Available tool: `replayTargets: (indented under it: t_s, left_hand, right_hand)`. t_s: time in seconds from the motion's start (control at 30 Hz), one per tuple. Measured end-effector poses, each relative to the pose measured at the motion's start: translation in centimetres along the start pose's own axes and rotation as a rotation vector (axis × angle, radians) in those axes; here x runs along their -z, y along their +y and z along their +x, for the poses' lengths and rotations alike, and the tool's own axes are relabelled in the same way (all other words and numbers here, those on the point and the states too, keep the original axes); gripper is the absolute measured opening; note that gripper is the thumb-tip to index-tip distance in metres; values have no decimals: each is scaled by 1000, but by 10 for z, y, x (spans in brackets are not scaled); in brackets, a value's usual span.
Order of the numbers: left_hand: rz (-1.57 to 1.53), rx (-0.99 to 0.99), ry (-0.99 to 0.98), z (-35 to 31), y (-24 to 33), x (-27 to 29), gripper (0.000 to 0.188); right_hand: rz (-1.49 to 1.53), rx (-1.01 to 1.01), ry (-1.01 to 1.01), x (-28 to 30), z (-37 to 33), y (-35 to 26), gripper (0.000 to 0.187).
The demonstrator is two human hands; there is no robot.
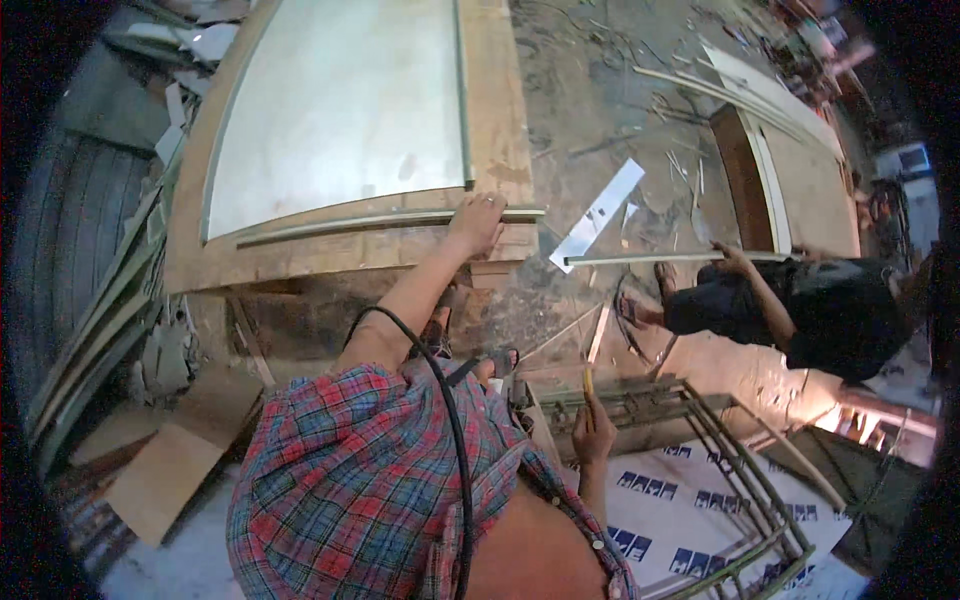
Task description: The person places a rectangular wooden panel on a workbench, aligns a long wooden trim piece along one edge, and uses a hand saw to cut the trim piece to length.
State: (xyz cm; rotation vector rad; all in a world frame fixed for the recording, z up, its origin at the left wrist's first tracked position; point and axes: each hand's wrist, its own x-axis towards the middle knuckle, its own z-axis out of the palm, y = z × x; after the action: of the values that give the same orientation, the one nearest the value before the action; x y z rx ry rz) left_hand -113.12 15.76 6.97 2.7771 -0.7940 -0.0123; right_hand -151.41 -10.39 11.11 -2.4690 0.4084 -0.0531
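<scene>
My left hand (478,222) is closed over a long narrow strip (350,226) with a greenish edge, close to its right end. The strip lies along the near edge of a wooden-framed panel (490,110) with a pale sheet (340,100) set into it. Low at my right side, away from the panel, my right hand (592,436) grips a slim yellowish tool (588,381) that points upward; its exact kind cannot be made out. A black cable (455,430) loops over my left arm and down my plaid shirt.
At the right a co-worker in dark clothes (800,305) holds another long strip (640,259). A white offcut (600,215) lies on the littered floor. A metal frame (740,460) rests on a printed sheet (640,490) at lower right. Boards (120,290) lean at left.
</scene>
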Motion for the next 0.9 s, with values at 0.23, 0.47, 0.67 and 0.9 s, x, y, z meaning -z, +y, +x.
replayTargets:
  t_s: [0.23, 0.47, 0.67, 0.9]
  left_hand:
    - [-64, 251, -51, -78, -86, 54, 52]
    - [-117, 322, 38, -159, -202, 65, 40]
    - [-179, 166, 29, -176, -252, 71, 28]
    - [-209, 206, 88, -217, -326, 115, 27]
  right_hand:
    - [10, 258, 212, -5, 28, -43, 28]
    - [41, 179, 507, -68, 67, -118, 23]
    - [37, 1, 631, -102, 113, -183, 27]
    - [-20, 47, 658, -137, 125, -213, 25]
